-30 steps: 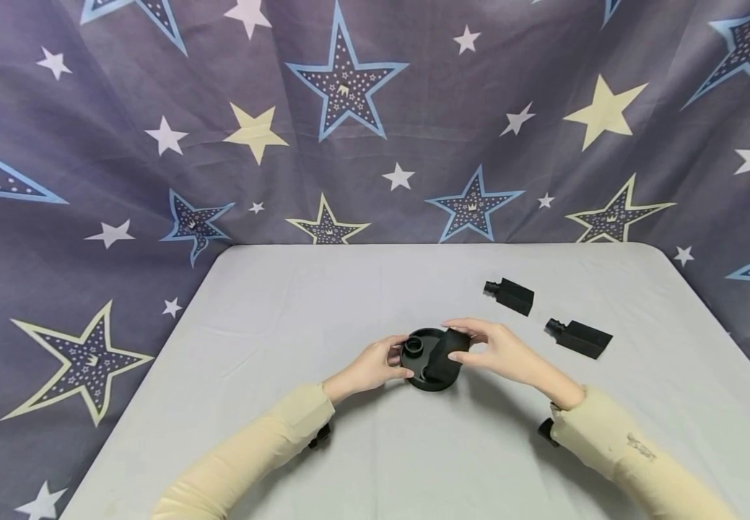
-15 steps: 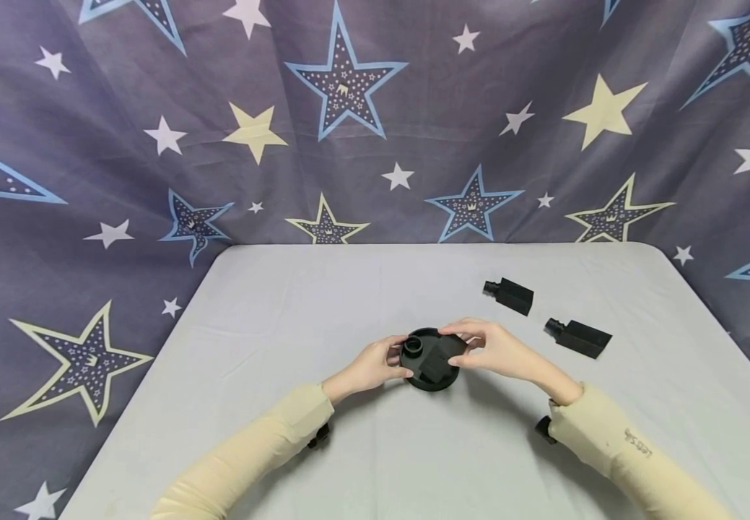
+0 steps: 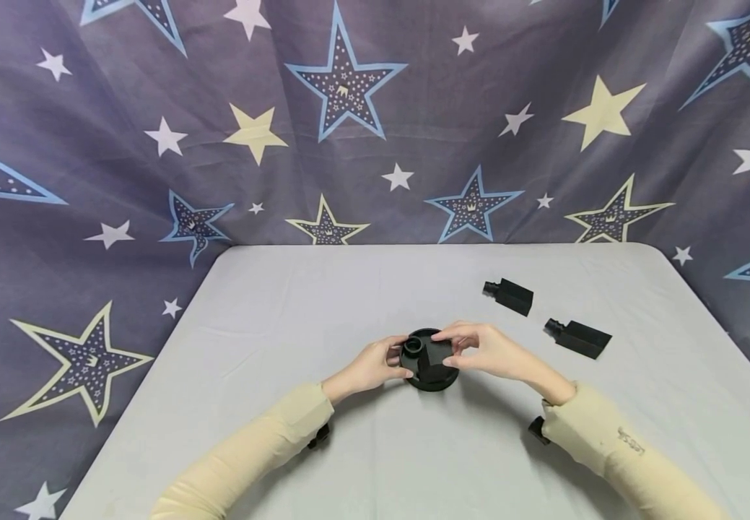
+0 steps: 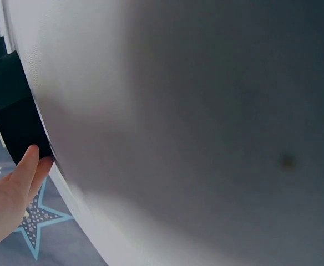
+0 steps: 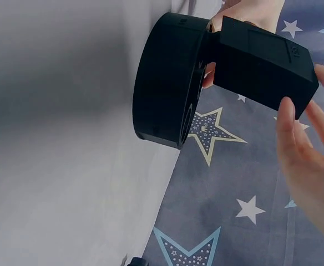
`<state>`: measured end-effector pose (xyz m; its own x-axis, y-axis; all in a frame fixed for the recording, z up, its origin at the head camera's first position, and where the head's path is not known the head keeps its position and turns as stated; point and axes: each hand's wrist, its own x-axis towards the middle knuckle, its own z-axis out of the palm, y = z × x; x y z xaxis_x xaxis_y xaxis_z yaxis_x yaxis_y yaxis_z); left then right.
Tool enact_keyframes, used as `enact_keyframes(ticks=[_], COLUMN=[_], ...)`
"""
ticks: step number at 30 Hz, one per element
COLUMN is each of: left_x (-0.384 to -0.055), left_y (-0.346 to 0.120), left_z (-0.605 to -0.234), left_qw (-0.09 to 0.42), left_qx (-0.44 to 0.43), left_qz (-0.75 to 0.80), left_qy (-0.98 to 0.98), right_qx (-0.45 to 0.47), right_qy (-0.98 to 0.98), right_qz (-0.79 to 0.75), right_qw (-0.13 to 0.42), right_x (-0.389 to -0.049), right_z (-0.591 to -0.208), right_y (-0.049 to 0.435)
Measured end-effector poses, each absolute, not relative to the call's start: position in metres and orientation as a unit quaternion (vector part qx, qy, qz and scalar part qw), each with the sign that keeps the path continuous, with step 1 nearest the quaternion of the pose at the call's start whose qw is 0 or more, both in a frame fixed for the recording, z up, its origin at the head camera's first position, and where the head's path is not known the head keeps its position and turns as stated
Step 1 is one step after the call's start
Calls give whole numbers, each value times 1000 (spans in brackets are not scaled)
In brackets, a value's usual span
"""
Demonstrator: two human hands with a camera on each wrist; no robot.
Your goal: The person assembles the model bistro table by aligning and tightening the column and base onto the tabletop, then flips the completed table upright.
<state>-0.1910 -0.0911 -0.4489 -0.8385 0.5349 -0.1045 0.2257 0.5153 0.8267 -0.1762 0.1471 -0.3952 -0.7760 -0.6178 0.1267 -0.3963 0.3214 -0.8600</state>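
Note:
In the head view my left hand (image 3: 369,367) holds a round black base (image 3: 432,388) by its left rim. A raised ring-shaped socket (image 3: 413,347) shows on the base's upper face. My right hand (image 3: 494,352) pinches the end of a black rectangular block (image 3: 437,354) between thumb and fingers. The right wrist view shows this block (image 5: 264,61) standing out from the face of the base (image 5: 165,80), its narrow neck right at that face. In the left wrist view my left fingers (image 4: 31,160) press along the side of the base (image 4: 15,105).
Two similar black blocks with ribbed necks lie at the back right, one farther off (image 3: 511,296) and one nearer (image 3: 579,338). A pale cloth (image 3: 297,310) covers the table. A star-patterned curtain (image 3: 426,94) hangs behind it.
My right hand has shifted slightly left, and the block in it has turned and come more upright over the base. My left hand and the base have stayed in place.

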Motion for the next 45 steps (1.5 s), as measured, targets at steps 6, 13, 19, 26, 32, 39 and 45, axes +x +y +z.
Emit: enact_keyframes(ticks=[6,13,19,26,32,39,45], left_x=[-189,-191,-191,-191,-191,-192,-191], left_y=[-90,-90,-90,-90,-90,-90,-90], left_z=[-444,-450,-449,-449,-449,-449,-449], left_qw=[174,178,175,177,174,174,176], left_qx=[222,214,217,219,221,221,222], left_qz=[446,441,445,452,447,448,447], left_qy=[850,853,851,846,849,849,848], right_qx=[-318,-315,-334,-336,-322,-351,-382], right_qy=[822,833,810,800,824,823,805], right_qz=[-463,-444,-464,-477,-454,-438,-445], right_qw=[97,100,132,142,104,84,85], right_x=[-172,-174,-174,-172,-171,-170,-170], right_z=[-392,-402,-403,-403,-405,-407,-410], right_y=[144,148,153,153,148,142,140])
